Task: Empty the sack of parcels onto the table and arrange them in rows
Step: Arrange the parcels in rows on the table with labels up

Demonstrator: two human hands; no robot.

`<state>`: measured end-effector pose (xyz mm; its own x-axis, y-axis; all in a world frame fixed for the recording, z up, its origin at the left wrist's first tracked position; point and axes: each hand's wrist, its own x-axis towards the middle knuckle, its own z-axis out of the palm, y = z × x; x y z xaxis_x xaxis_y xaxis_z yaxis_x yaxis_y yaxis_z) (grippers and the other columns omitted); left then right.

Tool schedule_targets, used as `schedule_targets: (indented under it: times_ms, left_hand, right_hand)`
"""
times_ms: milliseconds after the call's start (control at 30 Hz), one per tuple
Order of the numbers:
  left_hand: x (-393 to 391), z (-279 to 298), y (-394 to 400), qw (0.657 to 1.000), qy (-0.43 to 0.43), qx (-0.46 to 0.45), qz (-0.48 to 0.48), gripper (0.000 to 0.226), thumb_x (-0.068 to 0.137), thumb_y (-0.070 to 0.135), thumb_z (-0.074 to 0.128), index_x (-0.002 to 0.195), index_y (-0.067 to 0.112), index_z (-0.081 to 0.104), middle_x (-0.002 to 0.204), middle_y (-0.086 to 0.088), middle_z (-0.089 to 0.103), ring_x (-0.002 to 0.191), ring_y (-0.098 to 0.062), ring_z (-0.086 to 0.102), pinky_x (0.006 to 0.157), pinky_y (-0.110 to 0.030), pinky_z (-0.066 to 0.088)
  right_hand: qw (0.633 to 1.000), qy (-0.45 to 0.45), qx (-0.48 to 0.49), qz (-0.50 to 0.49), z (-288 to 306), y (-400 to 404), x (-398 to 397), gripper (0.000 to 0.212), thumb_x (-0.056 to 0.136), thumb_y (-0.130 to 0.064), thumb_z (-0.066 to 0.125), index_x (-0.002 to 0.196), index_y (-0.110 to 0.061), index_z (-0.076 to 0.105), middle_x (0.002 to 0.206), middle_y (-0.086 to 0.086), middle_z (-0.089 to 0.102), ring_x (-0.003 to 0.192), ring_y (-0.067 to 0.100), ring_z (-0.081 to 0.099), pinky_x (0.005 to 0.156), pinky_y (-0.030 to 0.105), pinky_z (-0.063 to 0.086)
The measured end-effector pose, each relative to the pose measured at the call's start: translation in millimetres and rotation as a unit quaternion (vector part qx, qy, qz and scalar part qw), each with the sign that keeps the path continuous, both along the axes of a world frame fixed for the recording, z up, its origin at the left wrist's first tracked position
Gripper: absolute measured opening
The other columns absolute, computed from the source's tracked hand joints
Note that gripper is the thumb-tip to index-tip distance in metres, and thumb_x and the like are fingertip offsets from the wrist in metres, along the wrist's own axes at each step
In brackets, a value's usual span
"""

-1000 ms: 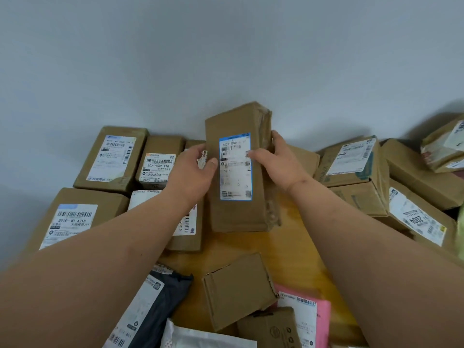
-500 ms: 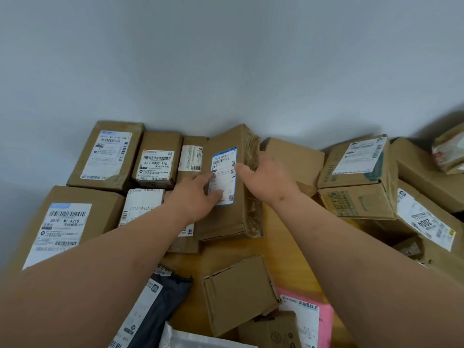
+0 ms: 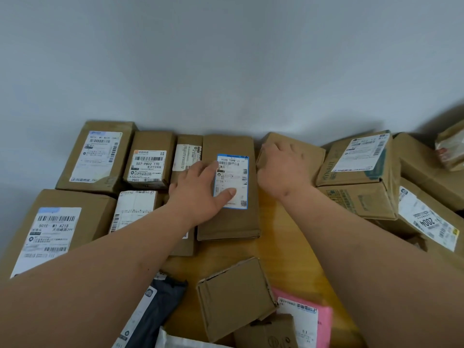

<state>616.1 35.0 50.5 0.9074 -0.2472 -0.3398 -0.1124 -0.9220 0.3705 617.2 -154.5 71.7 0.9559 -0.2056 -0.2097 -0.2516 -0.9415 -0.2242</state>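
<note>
Flat cardboard parcels (image 3: 96, 156) with white paper labels line the far left of the glossy wooden tabletop (image 3: 281, 242). The left hand (image 3: 198, 194) lies open, fingers straight, pressing a tall blue-edged-label box (image 3: 229, 222). Just right, the right hand (image 3: 281, 169) curls its grip over a plain brown box (image 3: 310, 153).

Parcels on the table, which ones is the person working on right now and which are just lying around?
In hand:
- blue-bordered label box, under the left hand
- plain box by the wall, under the right hand

Lying about:
- pink mailer
- dark bag
- open-flap box
</note>
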Motion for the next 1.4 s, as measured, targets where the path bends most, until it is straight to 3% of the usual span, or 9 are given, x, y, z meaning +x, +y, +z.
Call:
schedule_targets:
  times_ms: [100, 300, 467, 667, 1000, 1067, 1167, 1267, 1400]
  left_hand:
    - [-1.2, -1.3, -4.2, 0.998, 0.018, 0.043, -0.041, 0.088, 0.087, 0.070, 0.050, 0.157, 0.036, 0.010, 0.164, 0.005, 0.005, 0.150, -0.028, 0.009, 0.117, -0.058, 0.014]
    - [-1.4, -3.4, -10.9, 0.992, -0.005, 0.102, -0.072, 0.086, 0.087, 0.055, 0.060, 0.156, 0.032, 0.014, 0.165, 0.003, -0.001, 0.150, -0.029, 0.003, 0.118, -0.055, 0.011]
    - [5.4, -0.1, -11.7, 0.993, -0.023, 0.098, -0.066, 0.072, 0.089, 0.034, 0.058, 0.153, 0.031, 0.025, 0.164, 0.005, 0.012, 0.150, -0.021, 0.010, 0.118, -0.051, 0.012]
    - [5.7, 0.8, -10.5, 0.992, -0.012, 0.102, -0.067, 0.070, 0.091, 0.034, 0.057, 0.153, 0.032, 0.024, 0.163, 0.007, 0.013, 0.151, -0.019, 0.009, 0.118, -0.052, 0.011]
    - [9.5, 7.1, -13.4, 0.995, 0.001, 0.093, -0.044, 0.067, 0.088, 0.030, 0.060, 0.149, 0.030, 0.032, 0.160, 0.007, 0.021, 0.148, -0.020, 0.018, 0.116, -0.053, 0.016]
    - [9.3, 8.8, -14.3, 0.994, -0.001, 0.099, -0.043, 0.068, 0.088, 0.033, 0.061, 0.149, 0.030, 0.032, 0.159, 0.007, 0.023, 0.148, -0.020, 0.019, 0.116, -0.053, 0.016]
    - [7.9, 13.4, -20.4, 0.995, -0.022, 0.089, -0.030, 0.069, 0.091, 0.045, 0.057, 0.152, 0.030, 0.029, 0.159, 0.005, 0.025, 0.148, -0.023, 0.016, 0.116, -0.054, 0.016]
    - [6.4, 26.1, -34.6, 0.999, 0.006, -0.033, -0.011, 0.073, 0.093, 0.058, 0.051, 0.156, 0.034, 0.021, 0.161, 0.004, 0.024, 0.148, -0.026, 0.019, 0.117, -0.054, 0.020]
    - [1.3, 53.5, -55.1, 0.953, 0.164, -0.252, 0.041, 0.069, 0.099, 0.049, 0.050, 0.157, 0.042, 0.013, 0.150, 0.013, 0.038, 0.128, -0.017, 0.049, 0.102, -0.031, 0.036]
  right_hand:
    - [0.994, 0.092, -0.056, 0.031, -21.2, -21.0, -6.9, 0.071, 0.087, -0.033, 0.056, 0.150, -0.026, 0.025, 0.161, 0.007, 0.018, 0.146, 0.033, 0.019, 0.118, 0.052, 0.018]
    - [0.995, 0.015, -0.095, 0.028, -19.0, -20.5, -0.9, 0.055, 0.084, -0.043, 0.057, 0.131, -0.018, 0.046, 0.135, 0.014, 0.044, 0.128, 0.037, 0.037, 0.106, 0.047, 0.031]
    - [0.993, 0.079, -0.077, 0.029, -21.0, -31.9, 16.9, 0.087, 0.074, -0.054, 0.065, 0.147, -0.024, 0.027, 0.162, 0.015, 0.009, 0.150, 0.041, 0.001, 0.119, 0.057, 0.007]
    - [0.995, 0.068, -0.060, -0.029, -18.9, -41.3, 26.1, 0.097, 0.064, -0.052, 0.072, 0.144, -0.023, 0.027, 0.142, 0.013, 0.036, 0.132, 0.037, 0.033, 0.106, 0.050, 0.029]
    - [0.980, 0.018, 0.147, -0.131, 3.3, -58.3, 26.0, 0.084, 0.063, -0.050, 0.075, 0.138, -0.033, 0.039, 0.134, 0.008, 0.043, 0.125, 0.035, 0.040, 0.104, 0.050, 0.037]
    - [0.928, 0.003, 0.324, -0.183, 12.0, -61.2, 21.0, 0.076, 0.067, -0.047, 0.075, 0.134, -0.030, 0.044, 0.130, 0.007, 0.051, 0.116, 0.031, 0.053, 0.097, 0.050, 0.048]
    - [0.785, 0.012, 0.566, -0.252, 26.7, -61.3, 11.3, 0.043, 0.087, -0.031, 0.068, 0.126, -0.016, 0.057, 0.120, 0.015, 0.066, 0.099, 0.029, 0.067, 0.087, 0.048, 0.057]
    - [0.705, 0.065, 0.648, -0.282, 30.9, -64.1, 1.1, 0.031, 0.090, -0.039, 0.061, 0.110, -0.017, 0.070, 0.102, 0.009, 0.076, 0.091, 0.029, 0.072, 0.079, 0.046, 0.058]
    - [0.667, 0.079, 0.661, -0.335, 17.4, -66.8, -8.1, 0.040, 0.089, -0.043, 0.056, 0.117, -0.018, 0.069, 0.110, 0.010, 0.075, 0.101, 0.033, 0.070, 0.085, 0.050, 0.056]
